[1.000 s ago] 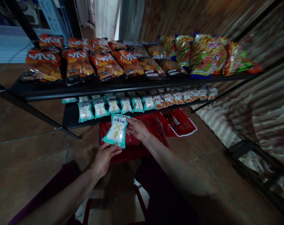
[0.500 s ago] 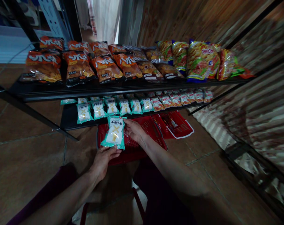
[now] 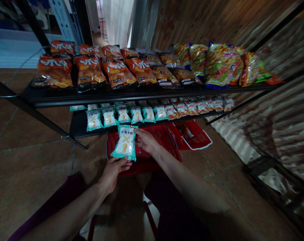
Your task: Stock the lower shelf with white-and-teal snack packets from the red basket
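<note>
A white and teal snack bag [image 3: 125, 142] is held upright, leaning back, above a red shopping basket [image 3: 155, 144]. My left hand [image 3: 115, 169] pinches its bottom edge, thumb in front. At the bag's upper right edge is my right hand [image 3: 145, 140], its fingers closed on that side and partly hidden behind the bag. Behind it, a row of matching teal bags [image 3: 109, 117] stands on the lower shelf [image 3: 78, 125], with red and white snack bags [image 3: 182, 109] to their right.
Orange snack bags [image 3: 90, 72], brown bags [image 3: 165, 75] and large yellow and blue bags [image 3: 219, 65] fill the black upper shelf [image 3: 96, 95]. A second red basket [image 3: 200, 134] with a white handle sits on the floor to the right. Corrugated wall covering [image 3: 274, 110] borders the right side.
Both hands keep their hold on the teal snack bag. The whole view has shifted slightly, so shelf, baskets and hands appear a little further right.
</note>
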`<move>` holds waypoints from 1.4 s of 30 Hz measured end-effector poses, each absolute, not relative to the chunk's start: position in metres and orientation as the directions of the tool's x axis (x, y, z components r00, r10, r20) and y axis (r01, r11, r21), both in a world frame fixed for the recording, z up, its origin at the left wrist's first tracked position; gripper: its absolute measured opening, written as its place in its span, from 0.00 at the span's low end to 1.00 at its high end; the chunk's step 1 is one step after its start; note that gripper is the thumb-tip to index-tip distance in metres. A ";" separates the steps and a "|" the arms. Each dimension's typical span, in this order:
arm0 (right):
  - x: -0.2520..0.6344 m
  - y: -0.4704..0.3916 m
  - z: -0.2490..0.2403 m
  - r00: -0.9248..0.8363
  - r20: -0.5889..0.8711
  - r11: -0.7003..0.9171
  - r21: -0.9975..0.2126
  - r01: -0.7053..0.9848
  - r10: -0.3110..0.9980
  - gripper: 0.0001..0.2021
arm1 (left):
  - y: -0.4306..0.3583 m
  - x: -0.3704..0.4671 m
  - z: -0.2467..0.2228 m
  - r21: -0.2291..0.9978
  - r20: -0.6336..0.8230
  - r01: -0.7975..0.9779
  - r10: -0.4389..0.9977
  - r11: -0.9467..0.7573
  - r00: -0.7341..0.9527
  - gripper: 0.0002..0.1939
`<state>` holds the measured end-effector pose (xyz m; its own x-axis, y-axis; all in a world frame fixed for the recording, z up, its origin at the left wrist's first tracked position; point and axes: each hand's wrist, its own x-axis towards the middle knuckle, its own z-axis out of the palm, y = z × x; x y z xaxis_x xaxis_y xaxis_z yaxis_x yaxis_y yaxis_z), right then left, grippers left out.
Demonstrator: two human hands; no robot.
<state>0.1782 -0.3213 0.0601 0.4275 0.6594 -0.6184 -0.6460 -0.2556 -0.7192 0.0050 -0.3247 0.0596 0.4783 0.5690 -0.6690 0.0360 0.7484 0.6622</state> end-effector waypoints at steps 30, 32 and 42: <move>0.183 -0.316 0.059 0.580 -0.553 -0.221 -0.810 -0.544 0.599 0.08 | -0.317 -0.001 0.054 0.919 -0.358 -0.014 0.848 0.394 0.392 0.20; 0.183 -0.316 0.058 0.581 -0.544 -0.217 -0.815 -0.537 0.606 0.09 | -0.317 0.000 0.053 0.930 -0.340 -0.001 0.859 0.368 0.383 0.20; 0.183 -0.312 0.046 0.553 -0.516 -0.185 -0.818 -0.544 0.655 0.14 | -0.317 0.006 0.048 0.950 -0.301 0.005 0.904 0.314 0.303 0.16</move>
